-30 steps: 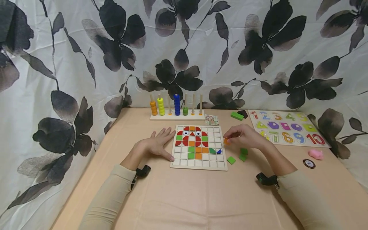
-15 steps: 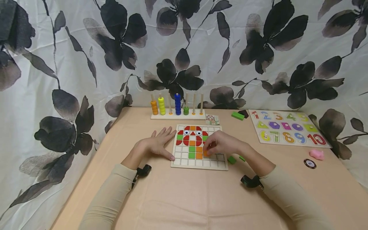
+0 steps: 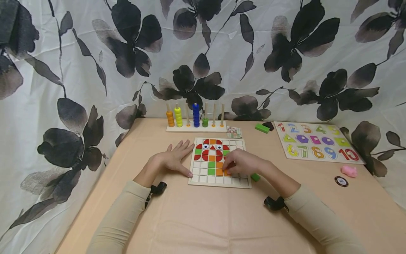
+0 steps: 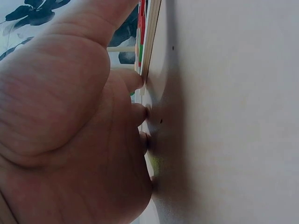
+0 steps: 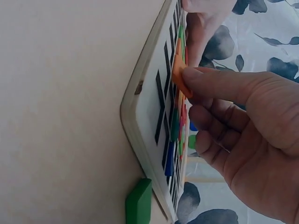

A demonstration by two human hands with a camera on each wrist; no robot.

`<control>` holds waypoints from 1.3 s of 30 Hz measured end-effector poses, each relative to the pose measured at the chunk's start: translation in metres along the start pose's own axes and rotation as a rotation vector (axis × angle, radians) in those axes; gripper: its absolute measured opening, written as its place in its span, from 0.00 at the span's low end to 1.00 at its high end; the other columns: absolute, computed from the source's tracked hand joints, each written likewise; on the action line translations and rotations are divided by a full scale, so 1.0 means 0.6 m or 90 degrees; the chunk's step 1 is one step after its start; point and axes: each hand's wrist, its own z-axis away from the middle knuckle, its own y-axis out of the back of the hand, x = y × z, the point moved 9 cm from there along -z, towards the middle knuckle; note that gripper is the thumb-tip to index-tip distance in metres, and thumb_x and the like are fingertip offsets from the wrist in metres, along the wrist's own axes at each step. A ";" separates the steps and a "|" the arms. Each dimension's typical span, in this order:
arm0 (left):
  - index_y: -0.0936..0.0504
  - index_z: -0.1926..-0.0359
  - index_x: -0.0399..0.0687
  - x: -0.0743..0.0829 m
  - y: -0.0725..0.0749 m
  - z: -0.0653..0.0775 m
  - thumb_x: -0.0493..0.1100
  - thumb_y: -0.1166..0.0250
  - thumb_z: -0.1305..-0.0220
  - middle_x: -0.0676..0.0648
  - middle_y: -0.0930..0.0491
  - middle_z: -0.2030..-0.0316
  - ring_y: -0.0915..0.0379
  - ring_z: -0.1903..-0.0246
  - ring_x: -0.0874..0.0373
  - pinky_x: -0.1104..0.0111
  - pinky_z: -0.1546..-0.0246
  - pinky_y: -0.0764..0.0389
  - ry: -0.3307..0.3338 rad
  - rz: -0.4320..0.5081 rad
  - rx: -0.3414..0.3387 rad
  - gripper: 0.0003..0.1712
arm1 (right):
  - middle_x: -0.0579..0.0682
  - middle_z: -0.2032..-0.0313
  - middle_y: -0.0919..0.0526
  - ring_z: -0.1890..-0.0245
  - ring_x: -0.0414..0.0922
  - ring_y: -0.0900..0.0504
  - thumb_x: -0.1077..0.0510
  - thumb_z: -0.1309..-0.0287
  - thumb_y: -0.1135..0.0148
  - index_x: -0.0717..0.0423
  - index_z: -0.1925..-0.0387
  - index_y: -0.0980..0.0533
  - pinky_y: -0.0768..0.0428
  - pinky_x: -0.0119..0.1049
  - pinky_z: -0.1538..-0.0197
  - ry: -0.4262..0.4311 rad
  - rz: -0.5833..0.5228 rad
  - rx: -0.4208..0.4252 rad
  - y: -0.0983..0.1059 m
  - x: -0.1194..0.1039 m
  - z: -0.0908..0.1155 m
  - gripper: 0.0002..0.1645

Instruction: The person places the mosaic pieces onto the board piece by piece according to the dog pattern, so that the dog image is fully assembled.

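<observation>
A white gridded board [image 3: 197,180] lies on the table, its upper and middle cells filled with red, orange and green tiles and two eye tiles. My left hand [image 3: 173,161] rests flat with spread fingers at the board's left edge; its thumb touches the lower left side. Over the lower middle of the grid, my right hand [image 3: 244,162] pinches an orange square tile [image 5: 178,74] between thumb and fingers. In the right wrist view this tile is tilted against the board surface. A blue tile [image 5: 169,161] and a dark green tile [image 5: 174,125] sit on the grid nearby.
A green square tile [image 3: 255,177] lies beside the board's right edge. Behind stand a peg stacker [image 3: 196,129] with coloured rings and a small picture card [image 3: 234,132]. Rightward are a green block [image 3: 262,128], a number puzzle [image 3: 317,141], a pink figure [image 3: 349,171] and a round token [image 3: 341,181].
My right hand has carried the orange tile left from beside the board to the grid's lower middle, then shifted slightly further down-left. My left hand has stayed in place.
</observation>
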 end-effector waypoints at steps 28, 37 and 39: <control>0.63 0.24 0.60 0.001 -0.001 0.001 0.83 0.36 0.66 0.47 0.72 0.24 0.80 0.26 0.46 0.39 0.34 0.71 0.001 -0.009 -0.003 0.75 | 0.44 0.59 0.16 0.61 0.45 0.22 0.59 0.49 0.28 0.47 0.57 0.16 0.22 0.34 0.58 -0.163 -0.085 0.153 0.095 0.183 0.224 0.15; 0.63 0.23 0.58 0.006 0.002 0.003 0.82 0.36 0.64 0.46 0.72 0.24 0.80 0.27 0.46 0.38 0.34 0.70 -0.006 -0.010 -0.006 0.75 | 0.43 0.62 0.16 0.65 0.46 0.22 0.61 0.50 0.27 0.48 0.59 0.15 0.22 0.33 0.61 -0.120 -0.011 0.150 0.082 0.186 0.230 0.13; 0.63 0.23 0.57 0.006 0.002 0.002 0.82 0.36 0.65 0.45 0.72 0.24 0.80 0.27 0.45 0.38 0.34 0.70 -0.006 -0.011 -0.005 0.75 | 0.42 0.63 0.17 0.66 0.45 0.23 0.62 0.50 0.28 0.48 0.60 0.15 0.22 0.31 0.62 -0.121 0.010 0.151 0.083 0.184 0.228 0.13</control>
